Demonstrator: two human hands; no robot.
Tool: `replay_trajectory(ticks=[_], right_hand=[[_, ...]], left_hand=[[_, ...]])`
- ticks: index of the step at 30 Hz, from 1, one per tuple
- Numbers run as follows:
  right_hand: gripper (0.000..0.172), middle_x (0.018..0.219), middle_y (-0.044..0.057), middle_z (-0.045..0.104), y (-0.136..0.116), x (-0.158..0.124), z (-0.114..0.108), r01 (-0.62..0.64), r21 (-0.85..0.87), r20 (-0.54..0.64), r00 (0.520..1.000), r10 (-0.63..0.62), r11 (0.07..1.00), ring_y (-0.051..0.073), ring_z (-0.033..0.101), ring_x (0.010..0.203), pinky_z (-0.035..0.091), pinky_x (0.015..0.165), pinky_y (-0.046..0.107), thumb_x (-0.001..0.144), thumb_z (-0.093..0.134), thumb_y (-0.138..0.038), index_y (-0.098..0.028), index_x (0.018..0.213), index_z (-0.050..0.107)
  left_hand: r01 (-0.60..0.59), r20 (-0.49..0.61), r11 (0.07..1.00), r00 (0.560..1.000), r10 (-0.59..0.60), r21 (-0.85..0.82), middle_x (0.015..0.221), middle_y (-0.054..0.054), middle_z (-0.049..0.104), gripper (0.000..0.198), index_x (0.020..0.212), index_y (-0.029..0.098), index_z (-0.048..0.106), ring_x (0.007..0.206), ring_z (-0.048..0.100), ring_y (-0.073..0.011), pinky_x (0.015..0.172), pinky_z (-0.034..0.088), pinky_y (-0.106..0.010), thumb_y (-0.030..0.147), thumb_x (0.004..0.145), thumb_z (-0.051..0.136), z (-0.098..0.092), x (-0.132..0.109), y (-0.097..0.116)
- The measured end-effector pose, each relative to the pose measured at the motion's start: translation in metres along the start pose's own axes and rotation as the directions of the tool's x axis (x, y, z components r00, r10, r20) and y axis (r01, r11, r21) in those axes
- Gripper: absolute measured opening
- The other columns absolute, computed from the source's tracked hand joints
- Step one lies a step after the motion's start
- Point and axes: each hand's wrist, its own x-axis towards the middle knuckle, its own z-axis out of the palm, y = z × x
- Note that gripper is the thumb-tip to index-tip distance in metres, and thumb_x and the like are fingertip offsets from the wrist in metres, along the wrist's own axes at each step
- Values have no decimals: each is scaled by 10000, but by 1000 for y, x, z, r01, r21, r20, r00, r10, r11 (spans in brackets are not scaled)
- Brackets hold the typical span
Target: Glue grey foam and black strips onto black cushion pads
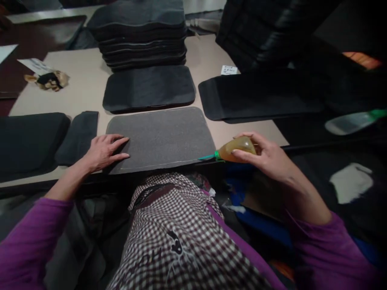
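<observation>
A grey panel with rounded corners (160,137) lies flat along the table's front edge, a thin pale line running near its border. My left hand (105,150) rests on the panel's left end, fingers spread. In my right hand (266,155) is a squeeze bottle (237,150) of amber liquid, tipped onto its side. Its thin green nozzle points left, with the tip at the panel's front right edge. Whether liquid is flowing out, I cannot make out.
Behind the panel lie a black panel (149,88) and a tall stack of black panels (142,36). Black pieces (256,96) lie right, others (30,141) left. A second bottle (347,123) lies far right. Crumpled scrap (51,80) sits back left on the beige board (81,80).
</observation>
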Motion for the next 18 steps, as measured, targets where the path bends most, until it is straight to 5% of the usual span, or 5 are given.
replay_trajectory(ticks=[7,12,18], right_hand=[[557,950,43,744,25,-2,-31,-137,98,-120,982,149,986,294,705,819,591,686,415,678,824,-617,-267,1091,690],[572,950,58,725,39,5,-25,-117,147,-240,959,150,982,270,670,739,557,597,401,726,792,-646,-259,1131,675],[619,909,46,717,51,2,-22,-192,227,-174,957,233,955,215,614,635,454,485,319,702,835,-637,-239,1152,684]], left_hand=[[-8,14,1000,1000,8,11,1560,-103,530,715,1575,358,486,1386,489,-394,1170,320,-591,729,966,423,1,2,-5],[-1,9,1000,1000,1,12,1551,-110,542,693,1575,357,480,1380,507,-403,1153,352,-594,700,974,442,2,1,-6],[-9,0,1000,1000,9,-3,1567,-109,534,683,1582,357,468,1373,517,-397,1145,362,-588,671,976,477,6,2,-9]])
